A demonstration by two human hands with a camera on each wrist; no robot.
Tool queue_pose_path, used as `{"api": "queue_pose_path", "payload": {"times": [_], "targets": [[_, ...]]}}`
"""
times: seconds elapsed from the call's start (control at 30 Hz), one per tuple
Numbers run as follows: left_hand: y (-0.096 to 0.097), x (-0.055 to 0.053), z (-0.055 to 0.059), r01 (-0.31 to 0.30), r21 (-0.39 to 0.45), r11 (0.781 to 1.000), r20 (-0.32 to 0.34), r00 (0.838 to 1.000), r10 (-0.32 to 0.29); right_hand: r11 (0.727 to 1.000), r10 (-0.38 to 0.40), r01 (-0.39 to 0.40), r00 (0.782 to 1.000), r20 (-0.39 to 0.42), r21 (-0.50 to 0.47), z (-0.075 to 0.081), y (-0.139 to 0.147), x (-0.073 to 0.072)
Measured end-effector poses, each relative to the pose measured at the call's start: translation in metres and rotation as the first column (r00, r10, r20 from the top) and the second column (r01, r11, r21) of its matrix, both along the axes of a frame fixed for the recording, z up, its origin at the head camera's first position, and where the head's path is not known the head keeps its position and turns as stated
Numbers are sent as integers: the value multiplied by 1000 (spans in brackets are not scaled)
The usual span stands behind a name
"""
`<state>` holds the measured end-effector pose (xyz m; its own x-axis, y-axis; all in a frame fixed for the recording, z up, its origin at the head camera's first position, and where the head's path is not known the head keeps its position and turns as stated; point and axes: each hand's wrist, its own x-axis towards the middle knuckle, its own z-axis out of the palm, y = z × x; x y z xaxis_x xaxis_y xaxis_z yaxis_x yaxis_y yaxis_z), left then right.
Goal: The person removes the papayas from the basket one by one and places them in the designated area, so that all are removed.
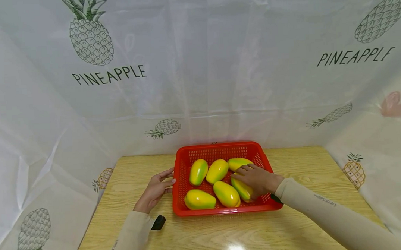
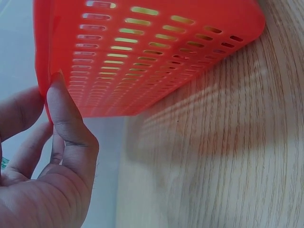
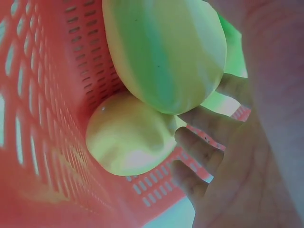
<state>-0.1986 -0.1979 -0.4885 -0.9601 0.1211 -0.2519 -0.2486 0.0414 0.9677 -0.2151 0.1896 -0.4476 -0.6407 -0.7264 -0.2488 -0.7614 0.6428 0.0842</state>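
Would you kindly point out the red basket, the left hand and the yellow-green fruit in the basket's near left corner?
Red basket [image 1: 207, 212]: head view, on its near rim.
Left hand [image 1: 155, 189]: head view, middle of the hand.
Near-left fruit [image 1: 199, 199]: head view, middle of its upper side.

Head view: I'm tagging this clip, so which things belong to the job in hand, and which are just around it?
Part of the job:
red basket
six yellow-green fruits inside it
left hand, at the basket's rim
right hand, over a fruit

Just around it:
wooden table
pineapple-print sheet
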Motion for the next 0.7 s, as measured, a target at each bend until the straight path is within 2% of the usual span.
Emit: {"api": "queue_pose_path", "payload": {"times": [0.23, 0.4, 0.7], "targets": [[0, 0, -2, -6, -3, 1000, 12, 1000, 6, 1000, 6, -7, 999, -38, -25, 4, 8, 0], [-1, -1, 0, -7, -2, 1000, 21, 1000, 7, 993, -13, 8, 999, -48, -115, 15, 17, 0], [-1, -1, 0, 9, 11, 1000, 15, 1000, -9, 948, -82, 63, 995, -49, -311, 40, 41, 4]]}}
